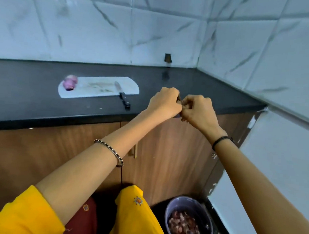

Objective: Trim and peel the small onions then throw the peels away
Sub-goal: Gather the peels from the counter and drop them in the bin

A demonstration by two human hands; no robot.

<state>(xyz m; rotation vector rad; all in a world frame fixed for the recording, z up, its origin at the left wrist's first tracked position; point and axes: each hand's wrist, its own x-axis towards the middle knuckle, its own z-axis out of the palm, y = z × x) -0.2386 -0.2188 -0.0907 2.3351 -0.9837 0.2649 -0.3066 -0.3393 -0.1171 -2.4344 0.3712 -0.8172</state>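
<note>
My left hand (164, 101) and my right hand (197, 110) meet above the front edge of the black counter (36, 97). Both have curled fingers pinching a small dark onion (179, 100), of which only a sliver shows between them. A peeled purple onion (70, 82) lies on the left end of the white cutting board (98, 87). A knife (122, 96) lies across the board's right part, its black handle pointing toward me. On the floor below my right arm stands a grey bin (188, 222) with onion peels inside.
Wooden cabinet doors (60, 148) with a handle run below the counter. White marble-look tiles cover the back wall and the right wall (259, 59). A small dark outlet (167, 57) sits low on the back wall.
</note>
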